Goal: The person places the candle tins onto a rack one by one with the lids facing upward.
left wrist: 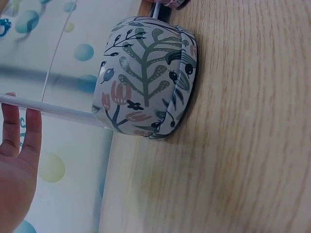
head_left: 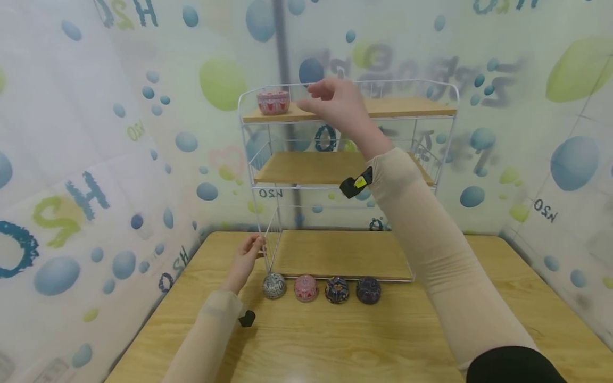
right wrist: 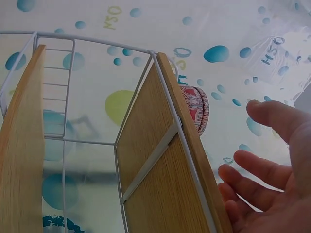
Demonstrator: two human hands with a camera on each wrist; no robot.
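A small pink patterned round tin (head_left: 274, 102) stands at the left end of the top shelf of a white wire rack with wooden shelves (head_left: 330, 167). My right hand (head_left: 337, 103) is over that top shelf, just right of the tin and apart from it, fingers spread and holding nothing; the tin (right wrist: 195, 109) also shows past the board in the right wrist view. Low down, my left hand (head_left: 246, 260) holds the rack's left front post (left wrist: 63, 111) with its fingertips. Beside it on the table sits a white tin with a leaf pattern (left wrist: 143, 80).
Along the rack's front edge, a row of round tins sits on the wooden table (head_left: 335, 346): the leaf-patterned one, a pink one (head_left: 306, 288), a dark blue one (head_left: 337, 290) and a dark purple one (head_left: 368, 290). A printed curtain (head_left: 479, 202) surrounds the table.
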